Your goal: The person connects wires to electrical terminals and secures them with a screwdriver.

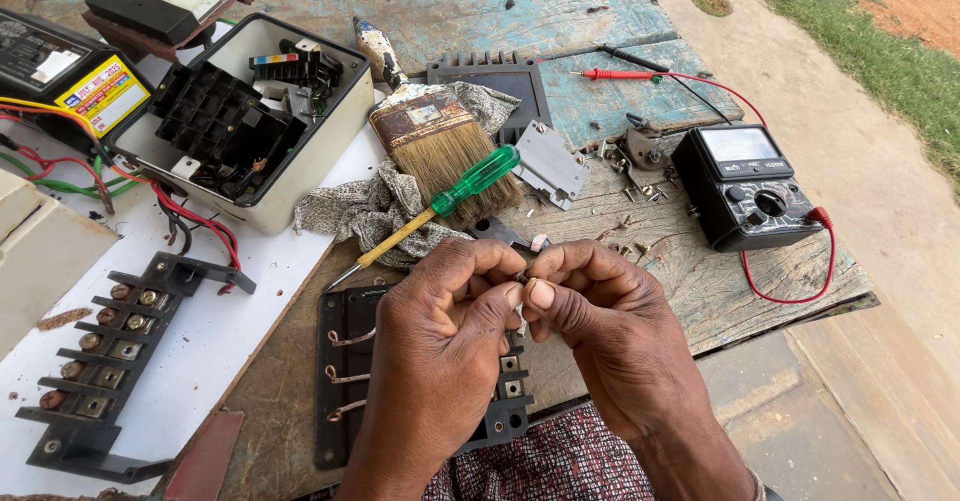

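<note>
Both the left hand (440, 331) and right hand (600, 311) pinch a tiny metal part (522, 291) together, just above the black terminal plate (345, 381), with the green-handled screwdriver (440, 206) just beyond.

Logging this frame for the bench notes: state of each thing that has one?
Left hand: pinching a small part.
Right hand: pinching the same part.
Meter box: open, insides exposed.
Multimeter: lying face up, red lead plugged in.
Screwdriver: lying on the cloth.
Paintbrush: lying flat.
</note>
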